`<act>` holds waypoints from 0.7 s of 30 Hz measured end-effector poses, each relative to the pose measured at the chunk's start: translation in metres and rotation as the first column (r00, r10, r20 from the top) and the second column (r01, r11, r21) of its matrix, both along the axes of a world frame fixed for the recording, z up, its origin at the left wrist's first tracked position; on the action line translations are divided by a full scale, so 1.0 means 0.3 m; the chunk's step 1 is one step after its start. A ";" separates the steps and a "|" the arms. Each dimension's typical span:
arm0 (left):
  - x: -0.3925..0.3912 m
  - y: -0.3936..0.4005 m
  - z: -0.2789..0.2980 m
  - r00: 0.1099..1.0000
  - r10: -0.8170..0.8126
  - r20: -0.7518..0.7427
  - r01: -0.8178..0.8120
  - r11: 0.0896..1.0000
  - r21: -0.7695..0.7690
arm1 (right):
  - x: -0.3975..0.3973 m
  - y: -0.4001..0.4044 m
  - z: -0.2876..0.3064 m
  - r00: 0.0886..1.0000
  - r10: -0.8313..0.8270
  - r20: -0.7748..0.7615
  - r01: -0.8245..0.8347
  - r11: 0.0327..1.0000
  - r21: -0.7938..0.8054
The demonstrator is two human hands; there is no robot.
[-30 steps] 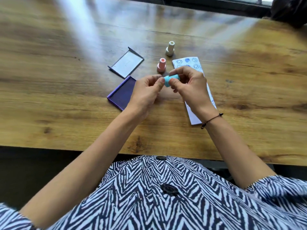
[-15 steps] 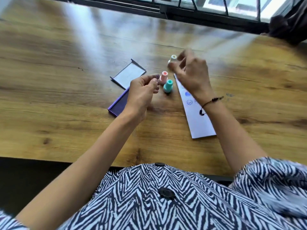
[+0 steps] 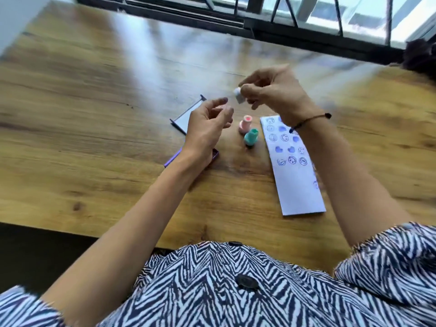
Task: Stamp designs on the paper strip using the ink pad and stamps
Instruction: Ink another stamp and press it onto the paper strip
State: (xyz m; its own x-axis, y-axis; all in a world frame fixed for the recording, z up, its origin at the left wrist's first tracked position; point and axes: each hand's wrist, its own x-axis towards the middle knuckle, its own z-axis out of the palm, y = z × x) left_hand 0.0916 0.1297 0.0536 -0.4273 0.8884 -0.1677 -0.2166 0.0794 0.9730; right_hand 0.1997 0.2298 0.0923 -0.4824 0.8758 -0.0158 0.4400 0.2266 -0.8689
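Observation:
My right hand (image 3: 273, 90) is lifted above the table and pinches a small white stamp (image 3: 238, 95) between thumb and fingers. My left hand (image 3: 207, 128) hovers open, fingers loosely curled, over the purple ink pad (image 3: 215, 154), which it mostly hides. Between the hands a pink stamp (image 3: 245, 123) and a teal stamp (image 3: 250, 137) stand upright on the wood. The white paper strip (image 3: 295, 175) lies to the right, with several blue face and heart prints on its far half; my right forearm crosses its far end.
The ink pad's lid (image 3: 186, 115) lies open beyond my left hand. The wooden table (image 3: 94, 114) ends at a near edge by my patterned shirt. A dark window frame (image 3: 259, 29) runs along the far side.
My hands parted and the teal stamp was set down beside the pink one. My right hand reached to the white stamp and lifted it. The camera tilted up.

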 end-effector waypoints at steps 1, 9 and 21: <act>-0.004 -0.006 0.005 1.000 -0.003 0.001 0.003 1.000 0.024 | -0.004 -0.031 0.010 0.998 0.039 -0.057 -0.041 0.999 -0.031; -0.087 -0.121 -0.010 0.998 0.010 -0.058 -0.007 0.999 0.052 | -0.078 -0.191 -0.023 0.997 0.068 -0.024 -0.069 0.996 -0.054; -0.159 -0.290 -0.039 0.982 0.144 0.125 -0.150 0.988 0.046 | -0.170 -0.375 -0.086 0.996 0.087 -0.017 -0.082 0.977 0.194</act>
